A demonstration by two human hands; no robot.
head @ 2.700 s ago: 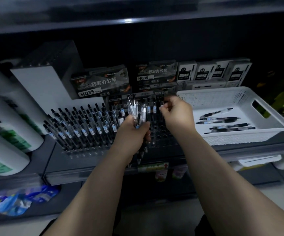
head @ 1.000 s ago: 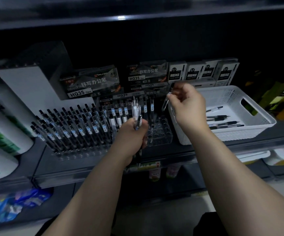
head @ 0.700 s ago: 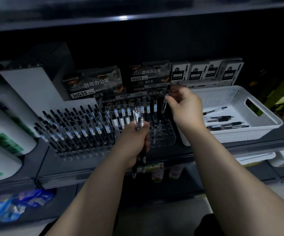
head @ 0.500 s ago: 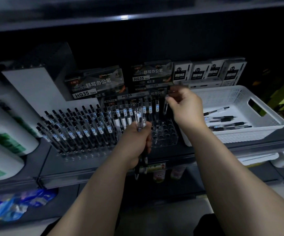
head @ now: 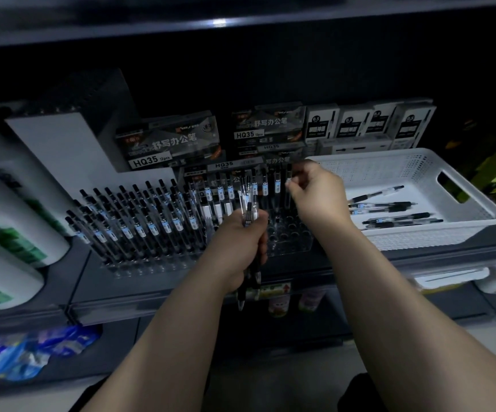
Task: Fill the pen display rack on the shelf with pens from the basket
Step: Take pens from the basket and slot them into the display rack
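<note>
1. Pens [head: 249, 208] — a spare bundle — sit clenched in my left fingers [head: 257, 230] before the rack [head: 292, 236], ready to feed.
2. My right fingers [head: 297, 188] pinch one pen [head: 287, 199] upright over its empty holes, tip down for slotting.
3. Others [head: 389, 208] lie in the basket [head: 478, 221] alongside.

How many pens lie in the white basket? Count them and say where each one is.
5 pens: one slanted at the back, two close together below it, two nearest the front. Overlap may hide another.
</note>
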